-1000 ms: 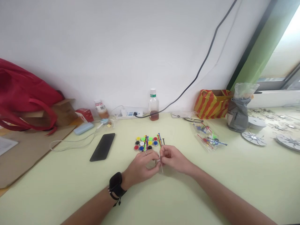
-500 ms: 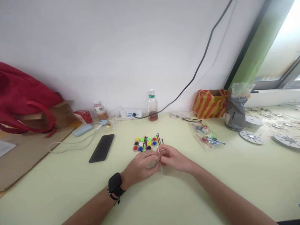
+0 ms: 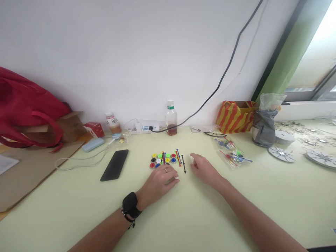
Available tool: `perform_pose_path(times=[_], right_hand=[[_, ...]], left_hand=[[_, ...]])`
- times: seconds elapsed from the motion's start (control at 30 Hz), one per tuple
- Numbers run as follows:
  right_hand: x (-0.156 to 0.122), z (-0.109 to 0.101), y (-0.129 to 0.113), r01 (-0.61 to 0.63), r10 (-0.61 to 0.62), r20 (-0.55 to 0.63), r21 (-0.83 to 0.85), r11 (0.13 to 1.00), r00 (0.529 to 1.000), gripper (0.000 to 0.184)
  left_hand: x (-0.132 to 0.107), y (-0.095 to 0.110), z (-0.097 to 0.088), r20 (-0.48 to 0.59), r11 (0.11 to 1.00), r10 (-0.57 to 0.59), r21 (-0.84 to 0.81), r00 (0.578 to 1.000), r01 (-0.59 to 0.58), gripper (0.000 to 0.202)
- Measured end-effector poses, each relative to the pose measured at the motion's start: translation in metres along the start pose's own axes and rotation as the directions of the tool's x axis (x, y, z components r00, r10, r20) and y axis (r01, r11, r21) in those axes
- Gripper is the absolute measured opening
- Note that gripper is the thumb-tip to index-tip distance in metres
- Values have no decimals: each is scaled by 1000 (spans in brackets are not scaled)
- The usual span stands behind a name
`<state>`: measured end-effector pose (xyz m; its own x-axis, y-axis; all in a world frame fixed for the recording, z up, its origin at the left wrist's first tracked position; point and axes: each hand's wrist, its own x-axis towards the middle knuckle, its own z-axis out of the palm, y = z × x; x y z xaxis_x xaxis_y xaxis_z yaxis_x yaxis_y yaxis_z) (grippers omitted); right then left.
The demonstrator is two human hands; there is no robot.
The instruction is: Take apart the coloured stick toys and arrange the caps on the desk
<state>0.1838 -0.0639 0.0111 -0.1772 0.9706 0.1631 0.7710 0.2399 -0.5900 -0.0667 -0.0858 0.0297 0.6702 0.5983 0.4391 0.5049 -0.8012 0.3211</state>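
My left hand (image 3: 160, 180) is closed, with a small white plastic piece (image 3: 176, 177) showing at its fingertips. It lies just in front of the coloured round discs. My right hand (image 3: 203, 169) rests to the right, its fingers curled around a white plastic piece (image 3: 191, 159), mostly hidden. Between the hands lies a black arrow (image 3: 183, 163). Beside it are blue, red and green arrows, among them a blue arrow (image 3: 179, 156). The discs, such as a red disc (image 3: 152, 165) and a yellow disc (image 3: 154, 155), sit in rows, partly covered by my left hand.
A black phone (image 3: 114, 165) lies left of the discs. Clear bags (image 3: 237, 157) of coloured parts lie to the right. A bottle (image 3: 171, 119), a power strip (image 3: 147, 126) and a black cable stand by the wall. White slotted discs (image 3: 281, 154) lie far right.
My hands have moved apart, the right one rightward. The white stick-like piece held between them is no longer seen whole; white parts show at each hand. The black arrow is uncovered.
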Motion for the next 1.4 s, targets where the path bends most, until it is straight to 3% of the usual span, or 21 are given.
perform_pose_path(times=[0.23, 0.5, 0.7, 1.0, 1.2, 1.4], right_hand=[[0, 4, -5, 56, -56, -5, -56, 997, 998, 21], [-2, 8, -7, 182, -182, -15, 1, 983, 983, 24], [-4, 11, -12, 238, -238, 7, -41, 970, 971, 31], [-6, 7, -20, 260, -255, 50, -118, 958, 966, 26], [1, 7, -9, 230, -228, 31, -121, 966, 973, 23], [11, 17, 0, 314, -314, 0, -44, 948, 949, 38]], left_hand=[[0, -3, -3, -56, 990, 13, 140, 998, -5, 13], [-3, 3, -2, -69, 974, -71, 208, 995, 84, 38], [-2, 4, -3, -68, 984, -31, 176, 997, 43, 29], [-4, 4, -2, -38, 984, -55, 167, 998, 61, 33], [-3, 10, 0, -40, 991, -41, 128, 998, 45, 19], [-2, 6, 2, -77, 989, -41, 140, 996, 52, 17]])
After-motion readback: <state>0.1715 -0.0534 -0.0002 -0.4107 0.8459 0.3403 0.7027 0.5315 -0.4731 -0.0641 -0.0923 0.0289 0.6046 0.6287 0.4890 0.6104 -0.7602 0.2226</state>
